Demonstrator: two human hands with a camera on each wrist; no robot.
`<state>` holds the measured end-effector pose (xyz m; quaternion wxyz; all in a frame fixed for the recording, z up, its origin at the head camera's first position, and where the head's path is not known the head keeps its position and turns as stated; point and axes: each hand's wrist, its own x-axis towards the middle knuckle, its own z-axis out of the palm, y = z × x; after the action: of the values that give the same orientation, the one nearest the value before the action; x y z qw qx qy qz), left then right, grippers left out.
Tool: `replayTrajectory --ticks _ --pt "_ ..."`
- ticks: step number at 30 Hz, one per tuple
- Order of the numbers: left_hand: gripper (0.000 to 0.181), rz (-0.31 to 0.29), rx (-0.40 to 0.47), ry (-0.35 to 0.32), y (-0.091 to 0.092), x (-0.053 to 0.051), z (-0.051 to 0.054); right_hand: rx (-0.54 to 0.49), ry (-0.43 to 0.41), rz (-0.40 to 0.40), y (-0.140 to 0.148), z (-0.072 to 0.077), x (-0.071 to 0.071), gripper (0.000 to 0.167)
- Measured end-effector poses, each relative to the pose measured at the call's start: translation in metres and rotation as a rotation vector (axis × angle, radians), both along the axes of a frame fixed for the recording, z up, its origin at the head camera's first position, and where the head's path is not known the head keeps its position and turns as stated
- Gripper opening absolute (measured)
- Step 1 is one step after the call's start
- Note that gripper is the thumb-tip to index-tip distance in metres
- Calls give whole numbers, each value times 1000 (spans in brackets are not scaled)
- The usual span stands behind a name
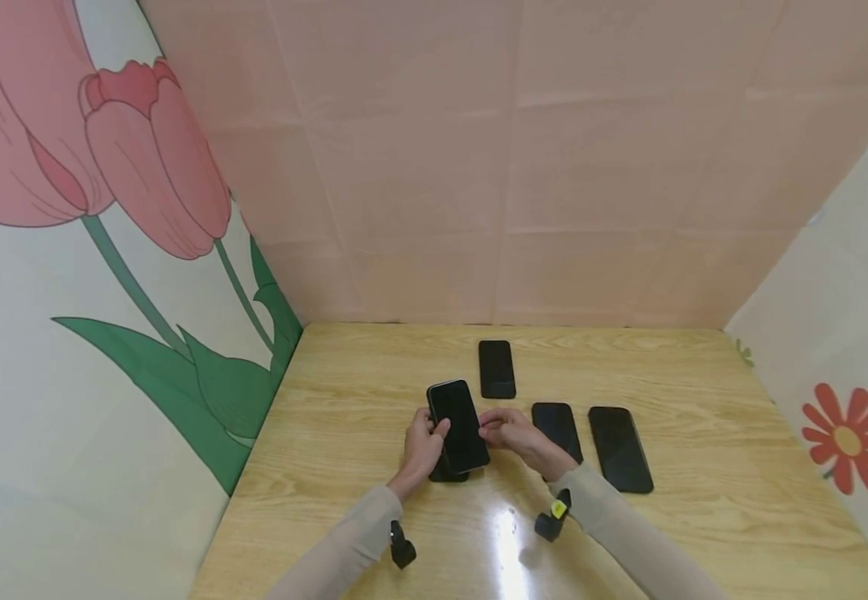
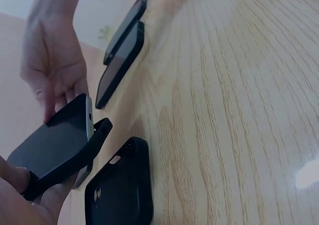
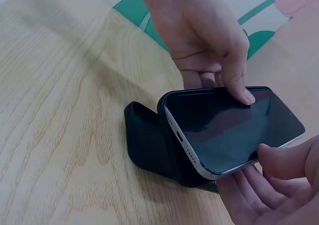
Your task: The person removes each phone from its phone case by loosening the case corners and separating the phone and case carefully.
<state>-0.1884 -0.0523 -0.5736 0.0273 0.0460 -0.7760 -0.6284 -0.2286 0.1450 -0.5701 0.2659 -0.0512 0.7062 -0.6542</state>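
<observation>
A phone (image 1: 458, 423) with a dark screen and silver edge is held above the table, tilted. Round part of it sits a black phone case (image 3: 185, 171); the phone's end with the port stands out of the case. My left hand (image 1: 422, 446) grips phone and case along one side, thumb on the screen, fingers behind. At the opposite long side my right hand (image 1: 516, 435) pinches the phone's edge, its thumb on the screen and fingers underneath. Just below lies another black phone case (image 2: 119, 190), hollow side up, with a camera cutout.
To the right on the wooden table (image 1: 719, 500) lie two dark phone-shaped things, one nearer (image 1: 554, 425) and one farther right (image 1: 621, 450). Another dark phone-shaped slab (image 1: 497, 368) lies behind the hands. A pink back wall (image 1: 509, 208) and flowered side panels border the table.
</observation>
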Motion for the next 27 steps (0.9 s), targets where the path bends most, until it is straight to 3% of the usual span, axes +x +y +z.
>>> replayTrajectory --ticks 14,19,27 --pt "21 62 16 15 -1 -7 3 -67 7 145 3 2 4 47" --pt "22 32 63 -14 -2 -6 3 -62 12 138 4 1 4 50" --pt "18 -40 162 -49 -5 -5 1 -25 -20 154 6 2 0 41"
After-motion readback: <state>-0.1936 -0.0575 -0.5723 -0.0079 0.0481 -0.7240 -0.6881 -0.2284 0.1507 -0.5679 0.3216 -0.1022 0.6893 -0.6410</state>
